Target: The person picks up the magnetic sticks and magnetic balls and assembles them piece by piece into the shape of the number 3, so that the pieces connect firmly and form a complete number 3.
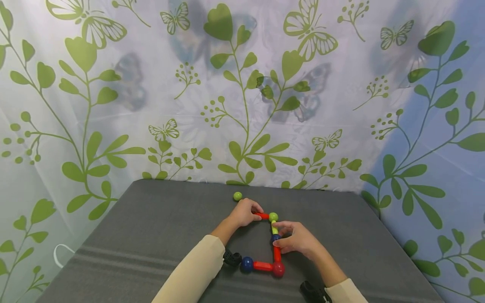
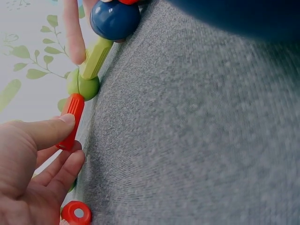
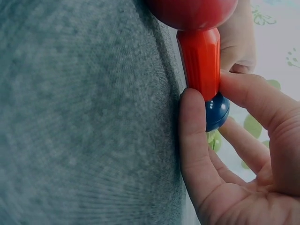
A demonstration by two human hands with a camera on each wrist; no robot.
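A chain of toy building rods and balls lies on the grey surface. My left hand (image 1: 247, 211) pinches a red rod (image 2: 73, 117) between thumb and fingers; the rod's other end meets a light green ball (image 2: 84, 86). From there a yellow-green rod (image 2: 96, 58) runs to a blue ball (image 1: 275, 240). At this ball my right hand (image 1: 297, 240) holds the adjoining red rod (image 3: 199, 61), fingertips at the rod's end. That rod joins a red ball (image 1: 278, 269), from which another red rod (image 1: 263, 266) leads left to a second blue ball (image 1: 247, 264).
A loose light green ball (image 1: 237, 196) lies beyond my left hand. Below that hand, the left wrist view shows a red piece (image 2: 70, 213) with a pale round centre. The grey surface (image 1: 170, 227) ends at a leaf-patterned curtain (image 1: 189, 105). Dark straps (image 1: 312, 290) circle both wrists.
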